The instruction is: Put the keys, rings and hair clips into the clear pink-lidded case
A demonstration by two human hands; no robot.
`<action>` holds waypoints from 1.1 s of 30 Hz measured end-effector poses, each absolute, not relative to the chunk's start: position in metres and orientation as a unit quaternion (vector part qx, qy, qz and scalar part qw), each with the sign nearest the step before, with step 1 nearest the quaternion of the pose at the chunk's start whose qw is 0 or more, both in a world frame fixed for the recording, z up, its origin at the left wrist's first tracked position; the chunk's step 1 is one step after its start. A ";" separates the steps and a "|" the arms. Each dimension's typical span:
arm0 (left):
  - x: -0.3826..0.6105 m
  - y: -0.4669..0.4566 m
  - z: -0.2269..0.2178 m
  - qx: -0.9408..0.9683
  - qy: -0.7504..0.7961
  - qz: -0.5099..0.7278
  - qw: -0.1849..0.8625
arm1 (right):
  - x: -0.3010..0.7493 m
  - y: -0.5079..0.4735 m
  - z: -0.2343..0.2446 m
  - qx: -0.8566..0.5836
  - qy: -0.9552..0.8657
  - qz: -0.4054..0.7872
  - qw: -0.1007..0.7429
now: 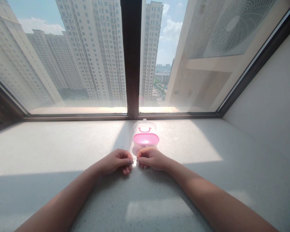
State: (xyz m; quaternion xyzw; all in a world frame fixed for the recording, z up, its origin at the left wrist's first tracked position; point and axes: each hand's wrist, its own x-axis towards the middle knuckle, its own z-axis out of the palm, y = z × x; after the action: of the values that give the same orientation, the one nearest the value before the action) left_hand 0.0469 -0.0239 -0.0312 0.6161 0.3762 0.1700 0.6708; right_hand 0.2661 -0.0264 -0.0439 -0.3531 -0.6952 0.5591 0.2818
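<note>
My left hand (119,161) and my right hand (151,158) meet fingertip to fingertip, a narrow gap apart, low over the sill. Both are closed in a pinch. A small thin ring (136,159) shows at the fingertips of my right hand. What my left fingers pinch is too small to make out. Right behind my hands stands a pink plastic box (146,140), its clear lid (145,127) with a pink handle tipped back open. Its lower front is partly hidden by my right hand. A faint thin loop (122,148) lies just behind my left hand.
The pale speckled windowsill (50,141) carries bands of sun and shade. Behind the box rises a dark window frame (132,64) with glass on both sides. A white wall (265,96) bounds the right side. Tall buildings and an air-conditioner fan are outside.
</note>
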 end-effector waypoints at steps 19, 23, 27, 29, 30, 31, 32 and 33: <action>0.047 -0.025 -0.028 0.622 0.381 0.161 0.665 | 0.266 -0.027 -0.044 -0.356 -0.706 0.545 0.280; 0.047 -0.025 -0.027 0.625 0.385 0.160 0.660 | 0.265 -0.028 -0.043 -0.357 -0.707 0.542 0.281; 0.048 -0.025 -0.027 0.627 0.384 0.160 0.659 | 0.266 -0.028 -0.045 -0.355 -0.711 0.538 0.281; 0.048 -0.025 -0.027 0.627 0.382 0.162 0.660 | 0.266 -0.028 -0.045 -0.357 -0.712 0.536 0.279; 0.048 -0.026 -0.027 0.627 0.380 0.162 0.660 | 0.266 -0.028 -0.044 -0.358 -0.713 0.535 0.278; 0.048 -0.026 -0.027 0.627 0.379 0.162 0.661 | 0.266 -0.028 -0.044 -0.358 -0.714 0.533 0.278; 0.048 -0.026 -0.027 0.627 0.379 0.161 0.662 | 0.266 -0.028 -0.043 -0.359 -0.715 0.532 0.278; 0.048 -0.026 -0.027 0.626 0.379 0.160 0.663 | 0.266 -0.028 -0.042 -0.359 -0.716 0.530 0.278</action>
State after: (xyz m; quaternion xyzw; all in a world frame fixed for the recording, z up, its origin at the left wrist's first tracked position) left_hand 0.0483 -0.0257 -0.0265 0.6258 0.3789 0.1600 0.6627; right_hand 0.2661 -0.0284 -0.0422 -0.3592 -0.7159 0.5303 0.2780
